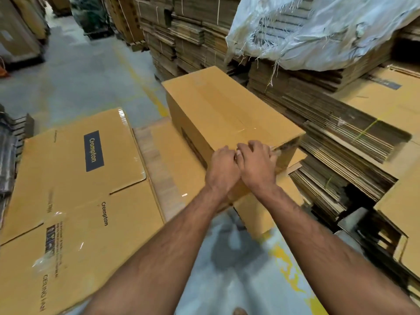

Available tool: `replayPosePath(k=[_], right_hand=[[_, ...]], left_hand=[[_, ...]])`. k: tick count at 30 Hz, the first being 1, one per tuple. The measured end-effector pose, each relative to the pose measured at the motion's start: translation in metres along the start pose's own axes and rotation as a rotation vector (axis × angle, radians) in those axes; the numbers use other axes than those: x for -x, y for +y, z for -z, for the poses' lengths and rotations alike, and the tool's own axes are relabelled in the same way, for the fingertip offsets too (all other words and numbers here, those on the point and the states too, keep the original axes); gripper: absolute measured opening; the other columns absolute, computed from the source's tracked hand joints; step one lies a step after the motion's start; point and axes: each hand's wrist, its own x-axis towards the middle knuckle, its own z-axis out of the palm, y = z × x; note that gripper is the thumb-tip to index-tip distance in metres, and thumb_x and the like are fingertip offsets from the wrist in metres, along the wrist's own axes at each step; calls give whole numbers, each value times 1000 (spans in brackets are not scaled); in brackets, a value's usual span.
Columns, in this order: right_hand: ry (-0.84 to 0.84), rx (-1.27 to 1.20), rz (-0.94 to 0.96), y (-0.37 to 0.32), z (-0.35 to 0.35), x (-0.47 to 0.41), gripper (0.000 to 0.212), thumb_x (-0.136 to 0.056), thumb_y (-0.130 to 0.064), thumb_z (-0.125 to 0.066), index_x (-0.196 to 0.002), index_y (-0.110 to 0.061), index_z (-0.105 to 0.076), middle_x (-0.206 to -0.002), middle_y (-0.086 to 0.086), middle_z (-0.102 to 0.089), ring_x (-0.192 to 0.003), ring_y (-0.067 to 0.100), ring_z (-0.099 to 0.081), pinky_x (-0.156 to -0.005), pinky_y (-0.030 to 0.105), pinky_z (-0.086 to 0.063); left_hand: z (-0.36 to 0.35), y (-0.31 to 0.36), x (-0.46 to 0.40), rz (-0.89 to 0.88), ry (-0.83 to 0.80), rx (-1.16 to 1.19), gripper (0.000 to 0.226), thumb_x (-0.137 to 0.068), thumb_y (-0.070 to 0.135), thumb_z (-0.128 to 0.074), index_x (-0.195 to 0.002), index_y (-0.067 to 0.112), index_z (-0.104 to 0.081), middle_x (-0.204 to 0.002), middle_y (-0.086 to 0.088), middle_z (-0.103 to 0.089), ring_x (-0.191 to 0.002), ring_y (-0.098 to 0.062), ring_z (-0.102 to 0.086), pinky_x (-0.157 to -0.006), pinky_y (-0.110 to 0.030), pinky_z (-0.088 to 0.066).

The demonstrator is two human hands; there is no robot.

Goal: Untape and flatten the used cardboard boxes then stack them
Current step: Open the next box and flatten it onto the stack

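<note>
Head view: a long rectangular box (227, 112) of smooth tan corrugated cardboard sits centre frame, still assembled and closed, w/ a glossy strip of clear tape (229, 110) running lengthwise along its top seam; contents can't be seen. It rests on flattened cardboard sheets (168, 169) on the floor, one showing a paler, rougher torn band. Both hands sit together at the box's near top edge, at the tape's end. The left hand (223, 165) has fingers curled down at the edge, the right hand (255, 162) just beside it and touching it, fingers bent over the corner; whether either actually pinches tape or just presses the cardboard I can't tell, fingertips are hidden and slightly blurred. Near left lies a large flattened box (75, 201), matte tan, w/ slotted flaps, a dark blue "Crompton" label, black print and crinkled clear tape scraps stuck on it. Right side: tall stacks of flattened boxes (341, 142), layered corrugated edges showing, some bundled w/ thin yellow strapping. Far right, a white woven plastic sack (318, 30), frayed w/ loose threads, drapes over more stacks. Floor (79, 76) is grey concrete w/ worn yellow painted lines.
</note>
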Motion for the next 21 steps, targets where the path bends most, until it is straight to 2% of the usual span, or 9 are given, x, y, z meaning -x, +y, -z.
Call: replayPosePath(k=[2,4,6,9,12,15,17,19,21], right_hand=[[-97,25,-102,15,6,-12,39,-100,-41,-35,-131,-31,-56,-138,9,-47,-125,30,-39,-101,52,-29],[-182,-20,-106,29,13,-16,46,-98,-49,-28,-135,-32,-51,-143,12,-41,-129,31,-33,-104,57,-31],[-277,0,-54,32,19,-12,58,-93,-62,-26,-139,-30,-42,-146,12,-34,-133,31,-28,-99,60,-38],[-354,180,17,27,19,-1,86,-77,-78,-32,-146,-25,-28,-147,9,-27,-137,30,-23,-96,61,-42],[-394,195,124,44,31,-7,74,-85,-60,-59,-143,-23,-32,-148,9,-29,-138,33,-25,-103,55,-36],[-522,229,261,99,66,-19,65,-88,-40,-68,-143,-23,-39,-154,5,-31,-140,31,-29,-113,46,-20],[-527,359,98,140,88,-32,54,-91,-31,-64,-141,-33,-42,-154,0,-32,-143,29,-26,-114,54,-16],[-445,435,-157,157,97,-44,39,-97,-33,-54,-135,-41,-47,-151,6,-32,-141,33,-25,-112,61,-23],[-366,294,-299,143,83,-50,34,-100,-39,-47,-135,-39,-48,-145,15,-33,-134,36,-30,-107,55,-36]], left_hand=[[1,17,-3,-11,61,124,34,-102,22,-40,-97,4,-69,-98,-15,-68,-86,-27,-61,-70,-32,-41],[2,18,-13,-6,34,64,26,-98,18,-45,-91,4,-66,-93,-13,-66,-81,-27,-59,-64,-31,-36],[4,11,-26,61,24,83,16,-91,8,-47,-87,8,-63,-93,-10,-66,-86,-28,-60,-65,-32,-40],[1,2,-44,51,44,170,24,-84,0,-47,-92,12,-65,-99,-6,-69,-94,-25,-63,-78,-35,-51],[-5,-5,-60,-61,104,26,25,-93,16,-50,-111,15,-67,-113,-8,-65,-105,-26,-60,-90,-40,-51],[-2,-18,-72,-61,119,-106,30,-96,30,-47,-119,22,-65,-119,-7,-61,-108,-25,-56,-90,-40,-50],[2,-30,-79,-12,86,-166,32,-97,36,-45,-123,24,-61,-124,-7,-56,-112,-27,-53,-90,-41,-48],[7,-39,-85,68,34,-219,37,-97,44,-45,-127,26,-56,-127,-10,-51,-115,-29,-48,-92,-43,-44],[11,-45,-90,172,15,-275,44,-95,53,-44,-128,27,-54,-128,-11,-50,-118,-30,-45,-96,-45,-37]])
